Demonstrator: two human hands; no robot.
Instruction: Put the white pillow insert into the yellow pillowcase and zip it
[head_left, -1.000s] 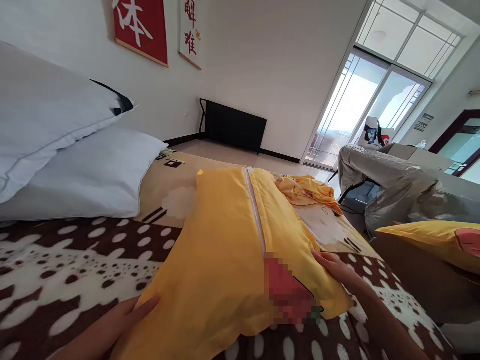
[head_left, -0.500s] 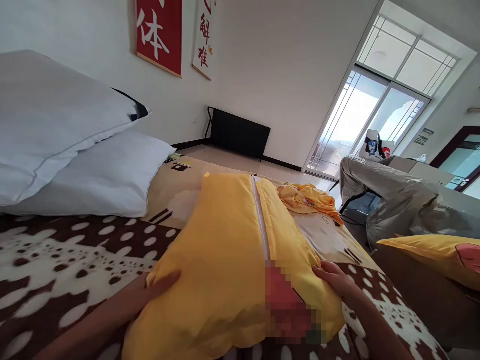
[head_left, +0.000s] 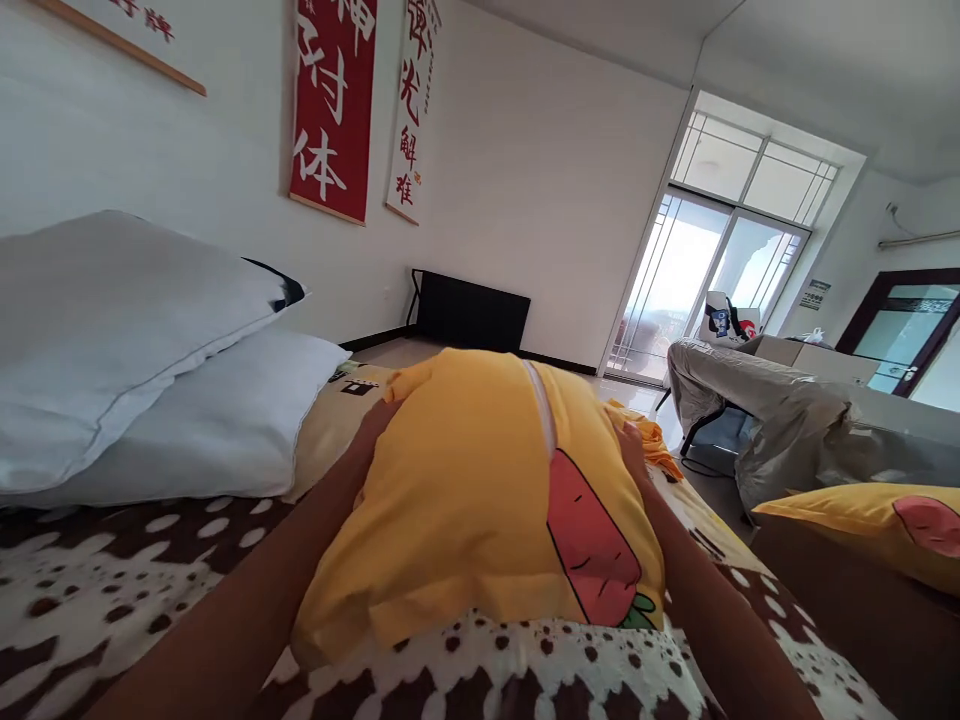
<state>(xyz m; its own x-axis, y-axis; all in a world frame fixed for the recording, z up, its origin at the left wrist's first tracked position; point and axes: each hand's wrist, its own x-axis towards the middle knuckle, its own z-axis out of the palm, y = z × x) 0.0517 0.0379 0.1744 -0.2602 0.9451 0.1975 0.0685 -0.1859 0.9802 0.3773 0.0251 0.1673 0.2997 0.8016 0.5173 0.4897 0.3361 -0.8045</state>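
Observation:
A plump yellow pillow [head_left: 465,480] with a red carrot print and a pale zip strip [head_left: 541,405] lies before me on the bed. My left hand [head_left: 384,415] grips its far left side, the fingers mostly hidden by the cloth. On the far right side, my right hand [head_left: 630,440] holds the pillow's edge, its fingertips partly out of sight. Both forearms run along the pillow's sides. Beyond the right hand, a crumpled yellow-orange cloth [head_left: 660,450] shows in part.
Two white pillows [head_left: 202,440] are stacked at the left on the brown and cream patterned bedding [head_left: 187,560]. Another yellow pillow [head_left: 840,505] sits at the right on a brown surface. A plastic-covered piece of furniture [head_left: 750,375] stands behind it. A black folded panel [head_left: 472,310] leans by the far wall.
Both hands have moved forward along the pillow's sides to its far part. The pillow's far end looks bunched and raised, and its near edge has shifted away from me. The view has tilted up.

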